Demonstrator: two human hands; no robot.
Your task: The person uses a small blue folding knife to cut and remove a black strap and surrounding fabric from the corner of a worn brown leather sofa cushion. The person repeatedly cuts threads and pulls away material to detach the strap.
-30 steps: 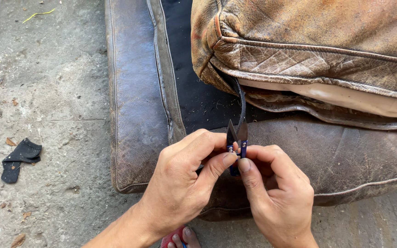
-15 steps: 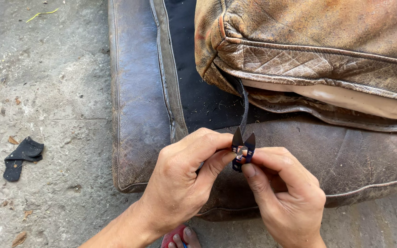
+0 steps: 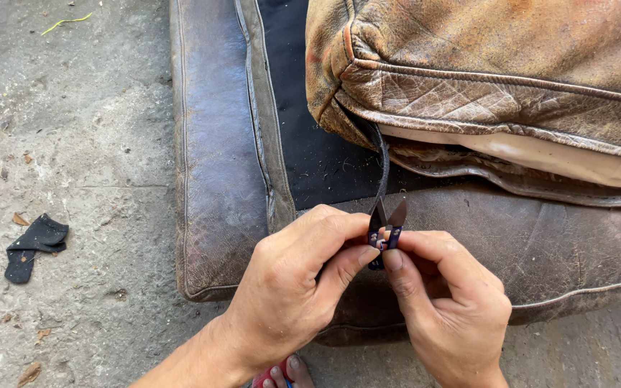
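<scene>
Small dark thread snips [image 3: 388, 228] pinched between both hands above a worn brown leather cushion [image 3: 512, 244].

The snips' long axis runs near-vertical in the head view, the two pointed blades slightly parted and aimed away from the person, toward a thin black cord [image 3: 383, 167] hanging from the upper tan cushion [image 3: 497, 65]. Left hand [image 3: 292, 291] and right hand [image 3: 443, 302] both clamp thumb and forefinger on the handle; one blade apparently touches the cord.

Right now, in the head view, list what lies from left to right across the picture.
Black scrap on the concrete ground → dark brown leather cushion → left hand → small thread snips pinched by both hands → right hand. The worn tan cushion lies above, to the right.
</scene>
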